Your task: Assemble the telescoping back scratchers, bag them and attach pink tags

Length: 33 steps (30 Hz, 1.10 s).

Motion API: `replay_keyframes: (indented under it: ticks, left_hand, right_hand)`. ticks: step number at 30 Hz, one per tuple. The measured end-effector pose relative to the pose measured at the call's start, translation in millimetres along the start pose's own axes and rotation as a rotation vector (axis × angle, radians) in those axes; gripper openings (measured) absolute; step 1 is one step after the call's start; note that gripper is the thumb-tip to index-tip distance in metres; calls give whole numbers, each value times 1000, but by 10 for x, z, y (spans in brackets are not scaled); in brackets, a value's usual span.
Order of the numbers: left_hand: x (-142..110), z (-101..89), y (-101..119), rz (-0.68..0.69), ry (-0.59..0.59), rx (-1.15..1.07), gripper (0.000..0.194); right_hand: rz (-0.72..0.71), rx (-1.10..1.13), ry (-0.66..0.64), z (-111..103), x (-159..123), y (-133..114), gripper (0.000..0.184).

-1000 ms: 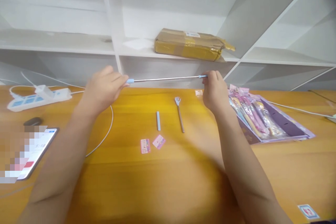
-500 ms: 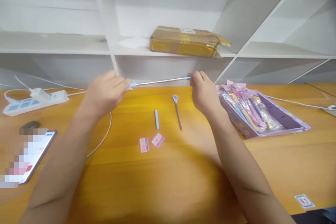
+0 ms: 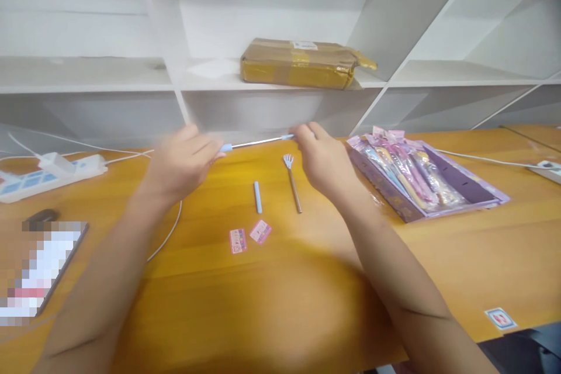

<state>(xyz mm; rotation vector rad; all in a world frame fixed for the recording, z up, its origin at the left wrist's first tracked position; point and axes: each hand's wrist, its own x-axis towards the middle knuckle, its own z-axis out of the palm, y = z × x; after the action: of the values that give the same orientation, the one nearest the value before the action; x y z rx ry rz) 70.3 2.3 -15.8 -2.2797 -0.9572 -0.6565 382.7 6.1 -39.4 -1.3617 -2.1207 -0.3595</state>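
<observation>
A thin metal telescopic rod [image 3: 258,142] with light blue ends stretches between my hands above the back of the table. My left hand [image 3: 186,158] is closed around its left end, and blurred a little by motion. At the other end, the fingers of my right hand [image 3: 322,155] pinch the blue tip and hide what lies beyond it. Below, on the wood, lie a light blue handle tube [image 3: 258,197] and a back scratcher [image 3: 294,184] with a pale claw head and bare metal shaft. Two small pink printed cards [image 3: 238,241] are nearer to me.
On the right sits a purple box [image 3: 477,204] of plastic-wrapped items. A taped cardboard box [image 3: 302,64] rests on the white shelf [image 3: 210,79]. A power strip [image 3: 83,168], a dark mouse [image 3: 41,218], a blurred-out phone or tablet [image 3: 65,251] and cables occupy the left.
My hands have come closer together, mostly the right one moving left, and the metal length showing between them is shorter. The view has shifted slightly; the things on the table lie as before.
</observation>
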Motion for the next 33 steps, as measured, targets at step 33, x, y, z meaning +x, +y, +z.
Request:
replay_keyframes:
  ticks: [33]
  left_hand:
    - [-15,294,-143,51,-160,-178,35]
  right_hand:
    - [-165,-119,-23,267,86,190,45]
